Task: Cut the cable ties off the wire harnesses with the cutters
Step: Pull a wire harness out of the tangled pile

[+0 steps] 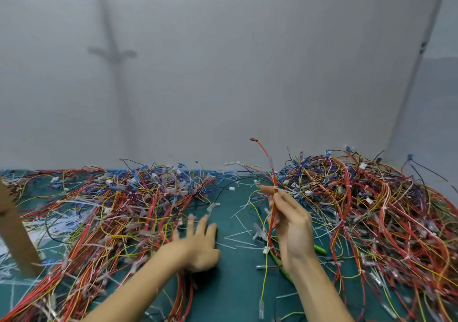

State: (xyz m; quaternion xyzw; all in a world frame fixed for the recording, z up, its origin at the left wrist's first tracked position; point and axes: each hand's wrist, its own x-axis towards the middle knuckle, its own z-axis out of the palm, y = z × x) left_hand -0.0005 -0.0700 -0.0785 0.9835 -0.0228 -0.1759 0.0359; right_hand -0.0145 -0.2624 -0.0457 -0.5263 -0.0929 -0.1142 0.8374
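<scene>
Wire harnesses heaped on a green tabletop [230, 294], one held up at centre.
A large harness heap [371, 210] is spread at lower right, a second heap [119, 210] at lower left. A red harness [272, 173] is held upright, pinched by the right hand [292, 225] fingers just below a white cable tie [275, 187]. The left hand [198, 245], blurred, is laid beside the second heap, fingers spread. Green-handled cutters [321, 249] are lying under the right wrist.

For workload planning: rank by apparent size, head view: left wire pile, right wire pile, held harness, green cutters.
Tied: left wire pile, right wire pile, alike.
Then held harness.
Then green cutters, mostly hidden.
</scene>
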